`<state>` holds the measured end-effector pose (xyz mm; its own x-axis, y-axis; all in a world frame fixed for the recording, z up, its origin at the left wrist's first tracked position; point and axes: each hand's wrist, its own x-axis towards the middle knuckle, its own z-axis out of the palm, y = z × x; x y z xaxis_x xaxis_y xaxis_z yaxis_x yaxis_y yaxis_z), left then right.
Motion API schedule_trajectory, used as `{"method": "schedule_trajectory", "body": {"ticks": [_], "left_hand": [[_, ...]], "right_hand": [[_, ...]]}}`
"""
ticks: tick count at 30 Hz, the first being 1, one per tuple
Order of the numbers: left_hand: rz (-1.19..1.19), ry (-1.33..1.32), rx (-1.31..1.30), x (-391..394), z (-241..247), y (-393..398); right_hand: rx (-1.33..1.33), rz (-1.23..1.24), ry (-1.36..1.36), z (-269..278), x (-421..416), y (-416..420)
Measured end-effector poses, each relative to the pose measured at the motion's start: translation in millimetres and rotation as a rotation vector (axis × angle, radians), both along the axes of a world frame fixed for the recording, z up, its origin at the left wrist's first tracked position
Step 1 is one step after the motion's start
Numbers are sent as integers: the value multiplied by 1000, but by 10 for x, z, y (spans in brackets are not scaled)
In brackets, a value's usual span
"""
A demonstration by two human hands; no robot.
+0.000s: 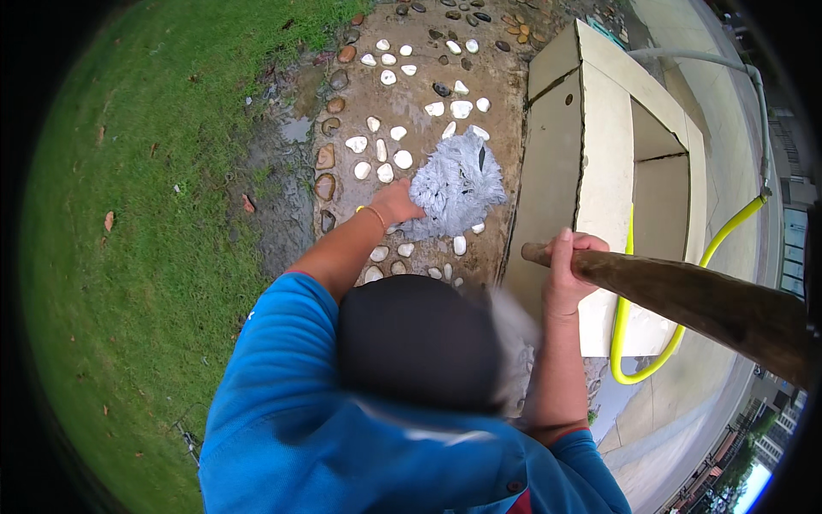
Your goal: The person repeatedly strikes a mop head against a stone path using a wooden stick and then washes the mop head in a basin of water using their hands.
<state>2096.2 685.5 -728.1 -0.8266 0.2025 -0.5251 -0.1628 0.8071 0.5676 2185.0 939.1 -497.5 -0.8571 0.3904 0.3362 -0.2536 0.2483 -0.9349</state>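
My left hand [393, 203] is at the left edge of a grey shaggy mop head or fluffy cloth [459, 186], thumb on the near side and some fingers hidden by the strands. The grey pile lies over a pebbled concrete path [424, 144]. My right hand [568, 266] wraps around a thick brown wooden pole [681, 302], close to its narrower end. The pole runs off towards the right rim of the view. A dark rounded shape [420, 340], too blurred to name, covers the path close to my body.
Right of the path stands a cream box-like basin stand [607, 154] with an open side. A yellow hose [620, 334] loops past it from a grey pipe [761, 122]. White stones [461, 109] stud the path; mud [276, 173] and grass [141, 257] border its left.
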Motion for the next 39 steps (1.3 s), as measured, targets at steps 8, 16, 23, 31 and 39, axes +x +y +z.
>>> {"method": "schedule_trajectory", "body": {"ticks": [8, 16, 23, 31, 39], "left_hand": [[284, 22, 322, -21, 148, 162], [175, 761, 417, -194, 1253, 592], [-212, 195, 36, 29, 382, 488], [-252, 139, 53, 139, 266, 415], [-279, 61, 84, 169, 179, 382]], "right_hand": [[316, 184, -1233, -2203, 2009, 23], [-35, 42, -929, -292, 534, -74], [75, -15, -10, 1255, -238, 105], [81, 19, 314, 459, -309, -242], [52, 146, -1188, -1588, 1242, -129]]}}
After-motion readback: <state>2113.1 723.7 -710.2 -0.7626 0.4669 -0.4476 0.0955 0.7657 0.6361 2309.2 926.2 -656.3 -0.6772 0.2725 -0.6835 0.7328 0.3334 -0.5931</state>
